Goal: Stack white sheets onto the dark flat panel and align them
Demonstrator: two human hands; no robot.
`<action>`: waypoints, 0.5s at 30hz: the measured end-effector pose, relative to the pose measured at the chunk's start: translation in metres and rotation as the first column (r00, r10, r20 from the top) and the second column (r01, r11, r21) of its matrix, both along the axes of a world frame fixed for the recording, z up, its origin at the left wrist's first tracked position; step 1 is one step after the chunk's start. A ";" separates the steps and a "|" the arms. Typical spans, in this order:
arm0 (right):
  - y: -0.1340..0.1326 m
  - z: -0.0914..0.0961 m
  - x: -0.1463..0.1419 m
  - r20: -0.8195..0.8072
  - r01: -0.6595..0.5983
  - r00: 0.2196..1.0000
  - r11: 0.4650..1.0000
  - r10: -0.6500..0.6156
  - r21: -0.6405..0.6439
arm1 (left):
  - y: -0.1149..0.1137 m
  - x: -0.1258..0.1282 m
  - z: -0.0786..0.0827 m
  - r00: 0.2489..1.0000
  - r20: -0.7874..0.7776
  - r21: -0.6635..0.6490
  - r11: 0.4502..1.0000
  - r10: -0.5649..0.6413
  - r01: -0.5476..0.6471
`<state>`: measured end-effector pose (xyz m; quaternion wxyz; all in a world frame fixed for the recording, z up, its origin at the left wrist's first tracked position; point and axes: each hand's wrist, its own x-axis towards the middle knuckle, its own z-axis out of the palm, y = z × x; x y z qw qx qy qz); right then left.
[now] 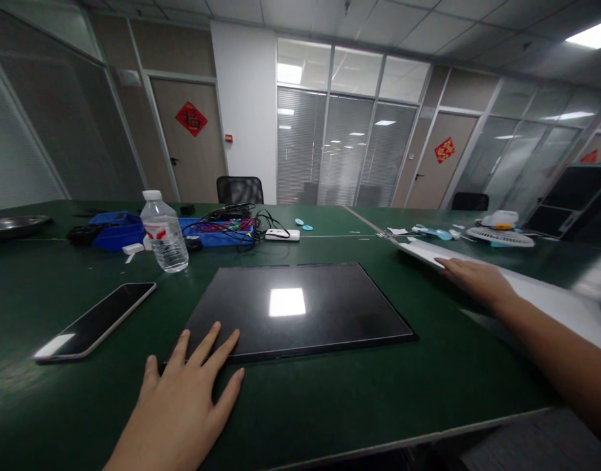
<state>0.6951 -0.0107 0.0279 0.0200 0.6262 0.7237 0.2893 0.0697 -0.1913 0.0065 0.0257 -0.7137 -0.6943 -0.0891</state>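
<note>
A flat black panel (300,304) lies on the green table (354,399) in front of me. My left hand (187,392) rests flat and open on the table, its fingertips on the panel's near left corner. My right hand (474,278) reaches out to the right, fingers stretched flat on a long white board (550,297) that lies along the table's right side. Neither hand holds anything.
A black phone (97,320) lies to the left of the panel. Behind it stand a water bottle (164,232), a blue tray (116,229) and tangled cables (236,229) with a white box (282,235). Small parts and a white fan-like device (500,237) lie at the far right.
</note>
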 end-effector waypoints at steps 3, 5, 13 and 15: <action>0.002 0.009 -0.008 -0.026 0.055 0.998 0.998 -0.055 -0.003 | 0.000 0.000 -0.002 1.000 0.003 0.010 1.000 0.000 0.000; 0.002 0.018 -0.016 -0.084 0.117 0.990 0.993 -0.116 0.011 | 0.000 -0.001 -0.003 1.000 -0.004 0.010 1.000 0.000 0.000; 0.001 0.058 -0.037 -0.213 0.209 0.960 0.971 -0.182 0.111 | -0.001 -0.002 0.000 0.999 -0.049 -0.022 1.000 -0.001 0.000; -0.002 0.067 -0.041 -0.224 0.184 0.964 0.965 -0.141 0.187 | 0.000 -0.002 0.000 0.999 -0.049 -0.020 1.000 0.002 -0.003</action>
